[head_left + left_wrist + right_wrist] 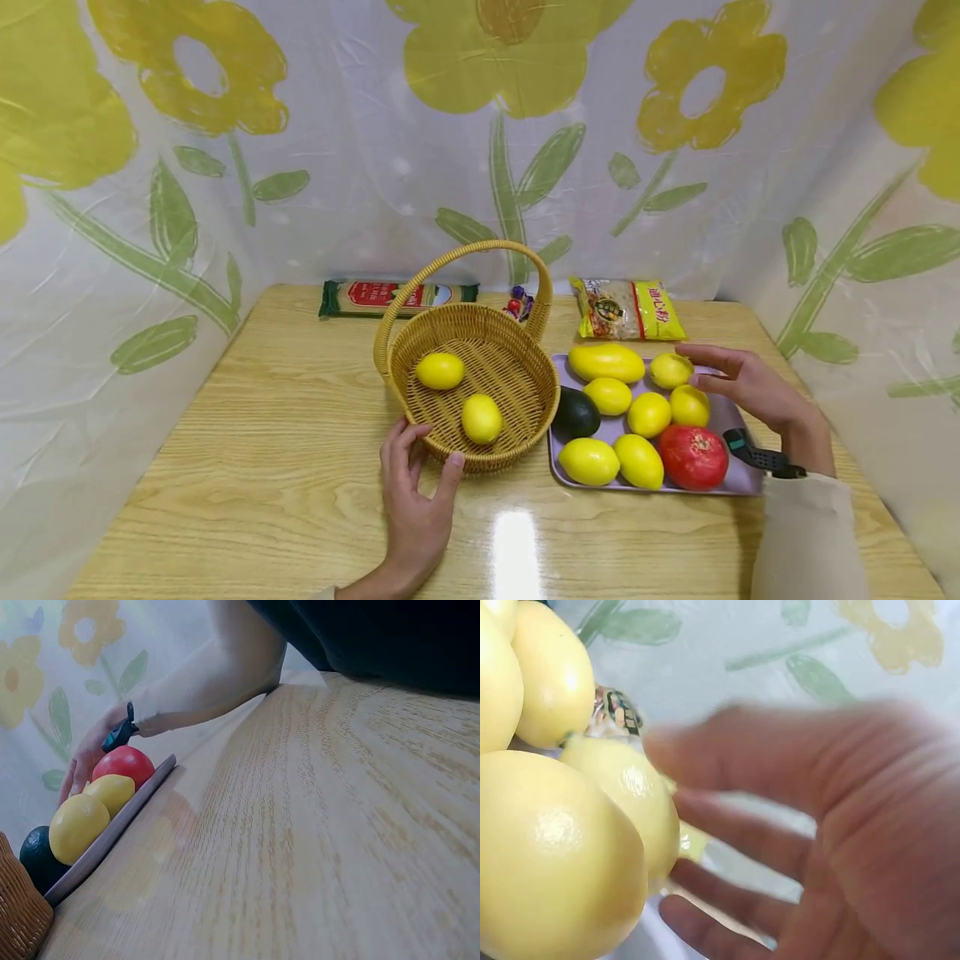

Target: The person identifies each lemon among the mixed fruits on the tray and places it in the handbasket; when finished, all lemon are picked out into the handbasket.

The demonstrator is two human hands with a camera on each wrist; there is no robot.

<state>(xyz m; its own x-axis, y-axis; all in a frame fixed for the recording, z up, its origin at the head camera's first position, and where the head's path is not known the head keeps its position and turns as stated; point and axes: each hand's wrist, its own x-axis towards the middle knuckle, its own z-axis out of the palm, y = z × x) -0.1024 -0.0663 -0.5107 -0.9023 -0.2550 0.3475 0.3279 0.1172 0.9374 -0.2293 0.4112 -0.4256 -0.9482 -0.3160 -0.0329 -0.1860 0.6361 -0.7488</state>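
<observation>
My left hand rests against the near left side of a wicker basket, thumb and fingers spread along its wall. Inside the basket lie two lemons: one lemon at the left, another lemon nearer the front. At the far right of a purple tray, my right hand reaches round a yellow fruit, thumb and fingertips right at its edge. In the right wrist view that fruit sits beside the thumb, the fingers extended and slightly apart.
The tray also holds several lemons, a mango-like yellow fruit, a dark avocado and a red pomegranate. Behind stand a green noodle pack, small purple-wrapped sweets and a yellow bag. The basket handle arches upright.
</observation>
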